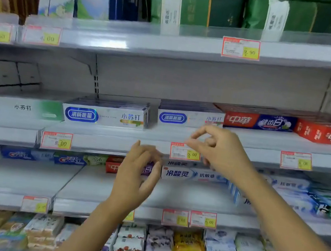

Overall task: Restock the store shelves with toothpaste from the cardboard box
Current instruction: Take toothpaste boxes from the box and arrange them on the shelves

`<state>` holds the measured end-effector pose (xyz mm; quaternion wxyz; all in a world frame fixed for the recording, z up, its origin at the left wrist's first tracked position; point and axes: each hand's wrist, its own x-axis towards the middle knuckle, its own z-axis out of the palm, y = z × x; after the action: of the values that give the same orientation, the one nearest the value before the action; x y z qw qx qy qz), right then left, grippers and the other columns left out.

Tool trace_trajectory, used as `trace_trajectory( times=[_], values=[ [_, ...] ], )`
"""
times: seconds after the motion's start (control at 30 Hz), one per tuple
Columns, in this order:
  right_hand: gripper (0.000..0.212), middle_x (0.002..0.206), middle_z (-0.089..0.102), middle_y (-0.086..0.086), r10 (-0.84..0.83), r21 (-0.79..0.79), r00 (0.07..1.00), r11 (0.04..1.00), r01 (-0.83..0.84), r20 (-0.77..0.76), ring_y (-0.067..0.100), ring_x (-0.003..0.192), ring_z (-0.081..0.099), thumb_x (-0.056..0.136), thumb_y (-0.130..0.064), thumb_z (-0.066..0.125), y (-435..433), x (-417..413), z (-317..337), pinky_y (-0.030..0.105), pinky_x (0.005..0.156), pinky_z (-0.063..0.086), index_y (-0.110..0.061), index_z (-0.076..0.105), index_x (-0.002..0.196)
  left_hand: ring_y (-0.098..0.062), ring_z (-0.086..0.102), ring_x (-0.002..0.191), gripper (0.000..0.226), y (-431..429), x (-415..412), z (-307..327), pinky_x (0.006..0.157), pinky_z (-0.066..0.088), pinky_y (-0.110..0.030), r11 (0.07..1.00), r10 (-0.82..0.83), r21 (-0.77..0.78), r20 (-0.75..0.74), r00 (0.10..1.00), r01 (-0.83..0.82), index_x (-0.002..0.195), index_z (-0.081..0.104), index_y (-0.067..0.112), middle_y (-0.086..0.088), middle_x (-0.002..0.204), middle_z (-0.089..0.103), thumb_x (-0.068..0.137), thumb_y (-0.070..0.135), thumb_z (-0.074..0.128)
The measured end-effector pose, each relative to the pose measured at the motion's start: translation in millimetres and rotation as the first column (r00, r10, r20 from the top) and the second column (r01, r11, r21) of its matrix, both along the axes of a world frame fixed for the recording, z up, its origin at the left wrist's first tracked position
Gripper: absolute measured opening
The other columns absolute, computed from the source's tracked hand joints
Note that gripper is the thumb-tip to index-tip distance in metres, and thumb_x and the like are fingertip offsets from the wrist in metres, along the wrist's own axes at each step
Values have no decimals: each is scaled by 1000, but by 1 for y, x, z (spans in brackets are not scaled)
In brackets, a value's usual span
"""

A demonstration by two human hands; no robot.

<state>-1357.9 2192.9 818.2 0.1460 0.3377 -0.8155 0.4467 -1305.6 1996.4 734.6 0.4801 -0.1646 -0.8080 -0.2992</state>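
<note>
Two white toothpaste boxes with a blue oval logo lie on the middle shelf (266,137): one (105,115) left of centre, another (189,118) further back to its right. My right hand (217,148) hovers just in front of and below the right box, fingers apart and holding nothing. My left hand (137,175) is lower, before the shelf below, fingers spread and empty. Red toothpaste boxes (328,133) sit at the right of the middle shelf. The cardboard box is not in view.
A green-and-white box (22,107) lies at the middle shelf's left. The shelf below holds blue and white toothpaste boxes (185,173). Price tags (185,151) line the shelf edges. Green packs (196,8) fill the top shelf; soap packs (188,248) the bottom one.
</note>
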Motion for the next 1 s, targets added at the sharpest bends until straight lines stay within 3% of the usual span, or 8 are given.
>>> trace_trajectory(
  times=[0.03,0.1,0.23,0.43,0.63,0.8,0.9,1.0],
  values=[
    [24,57,60,4,37,16,997,999,-38,73,10,47,50,84,-40,67,3,11,-18,14,54,41,-17,66,80,-7,56,84,29,4,13,-23,88,41,-19,997,-51,66,75,996,46,74,60,10,5,82,60,91,27,44],
    [38,61,61,-1,64,90,977,992,-84,202,4,52,51,84,-45,63,8,23,-59,18,57,41,-10,65,71,-11,48,63,42,7,35,-80,60,36,-20,976,-136,202,255,957,85,62,50,10,3,63,50,93,36,40],
    [54,56,45,16,6,225,898,967,-117,440,8,48,37,86,-44,63,11,36,-166,26,54,32,3,54,62,-7,36,50,52,9,80,-202,50,23,-20,938,-168,341,593,788,-57,54,38,13,-3,53,39,90,51,39],
    [34,52,46,-7,-171,375,724,918,-129,668,-1,51,42,82,-31,73,16,71,-324,23,54,30,-17,53,58,1,47,54,37,11,131,-312,54,35,-18,902,-206,350,864,459,-254,56,48,28,12,53,50,91,37,57],
    [32,68,48,-3,-403,561,601,823,-93,690,17,73,48,74,3,63,28,109,-465,24,60,26,-20,44,63,-13,59,83,28,2,161,-414,70,42,-25,902,-167,243,959,230,-357,68,48,25,5,83,61,83,13,69],
    [22,69,54,-5,-597,679,404,729,-88,693,17,69,56,75,-20,66,46,138,-601,32,65,50,-26,47,64,-12,54,81,38,5,173,-505,68,37,-12,941,-116,142,988,102,-306,67,45,33,15,83,52,80,8,70],
    [16,78,58,1,-617,650,247,755,-82,747,10,65,54,81,-12,67,47,160,-669,17,53,38,-16,52,84,-14,54,84,22,16,179,-565,69,36,-4,960,-104,91,994,-35,-265,76,55,23,9,85,55,84,3,61],
    [37,106,56,7,-624,634,114,764,-120,773,11,80,51,82,-14,70,49,187,-743,15,56,33,-11,48,112,-26,56,101,21,28,183,-622,80,42,-18,987,-70,42,981,-182,-153,111,57,7,-9,108,58,92,4,50]
  ],
)
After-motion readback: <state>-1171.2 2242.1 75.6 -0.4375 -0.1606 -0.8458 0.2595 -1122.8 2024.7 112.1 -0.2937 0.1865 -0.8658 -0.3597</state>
